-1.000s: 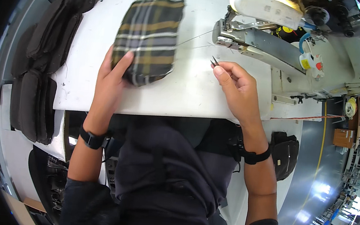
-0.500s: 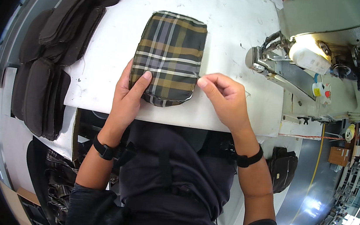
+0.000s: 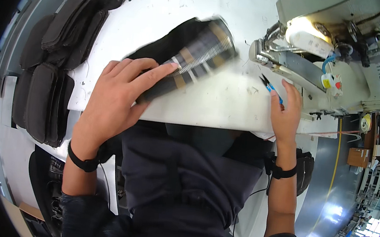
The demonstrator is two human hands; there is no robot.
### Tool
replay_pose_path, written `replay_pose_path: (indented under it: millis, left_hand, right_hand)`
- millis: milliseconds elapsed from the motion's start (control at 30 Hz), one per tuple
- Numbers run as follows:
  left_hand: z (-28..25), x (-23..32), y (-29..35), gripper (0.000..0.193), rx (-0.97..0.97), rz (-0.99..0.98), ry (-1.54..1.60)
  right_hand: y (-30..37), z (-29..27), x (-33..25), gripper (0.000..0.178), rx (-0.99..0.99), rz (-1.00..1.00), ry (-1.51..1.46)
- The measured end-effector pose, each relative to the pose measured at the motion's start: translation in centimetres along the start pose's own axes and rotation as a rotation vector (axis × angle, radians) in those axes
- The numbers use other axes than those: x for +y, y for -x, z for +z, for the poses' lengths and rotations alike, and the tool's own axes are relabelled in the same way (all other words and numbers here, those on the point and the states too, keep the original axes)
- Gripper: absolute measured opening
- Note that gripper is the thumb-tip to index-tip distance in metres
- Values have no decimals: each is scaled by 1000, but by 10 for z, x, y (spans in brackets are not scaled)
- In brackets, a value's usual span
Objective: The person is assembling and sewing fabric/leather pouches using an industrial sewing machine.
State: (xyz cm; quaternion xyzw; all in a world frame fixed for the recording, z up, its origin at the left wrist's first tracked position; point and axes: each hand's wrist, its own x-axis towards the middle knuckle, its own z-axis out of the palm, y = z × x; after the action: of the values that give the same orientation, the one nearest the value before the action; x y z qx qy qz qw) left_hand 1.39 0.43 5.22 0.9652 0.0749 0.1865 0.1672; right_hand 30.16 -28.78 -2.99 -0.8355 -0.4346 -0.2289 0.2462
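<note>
A plaid fabric pouch [image 3: 192,56] in grey, brown and white is tilted up on the white tabletop, blurred by motion. A pale toothed strip like a zipper runs along its side, and a black face shows on its left. My left hand [image 3: 123,88] grips the pouch's near end, fingers over the top and the thumb mostly hidden. At the right of the table, my right hand [image 3: 287,108] holds small thread snips [image 3: 272,88] with blue handles and dark blades between thumb and fingers. The blades point away to the upper left.
A sewing machine [image 3: 340,55] with its lamp lit stands on the right. Stacks of dark fabric pieces [image 3: 45,103] line the left edge of the white table [image 3: 227,113]. Beyond the right side, a dark bag [image 3: 304,174] lies low, partly behind my forearm.
The pouch has turned from lying face up to tilted on its side. My left hand has shifted over its top. My right hand has left the pouch's edge, moved right and taken the snips.
</note>
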Motion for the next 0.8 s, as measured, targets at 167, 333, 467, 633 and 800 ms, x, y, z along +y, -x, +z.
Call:
replay_pose_path:
  millis: [167, 333, 467, 633, 800]
  left_hand:
    - [20, -9, 15, 80, -185, -1, -38]
    - [23, -6, 14, 45, -229, -40, -86]
    - [33, -10, 20, 32, -205, 173, -89]
    - [30, -17, 30, 27, -29, 261, -134]
    - [36, -17, 35, 30, -5, 253, -154]
  right_hand:
    - [-4, -27, -40, 36, -89, 154, -347]
    - [-19, -27, -96, 39, -236, -249, -510]
    - [-24, -19, -103, 33, -363, -344, -374]
    - [-14, -24, -75, 17, -491, -520, -339]
    - [5, -34, -65, 27, -472, -496, -336]
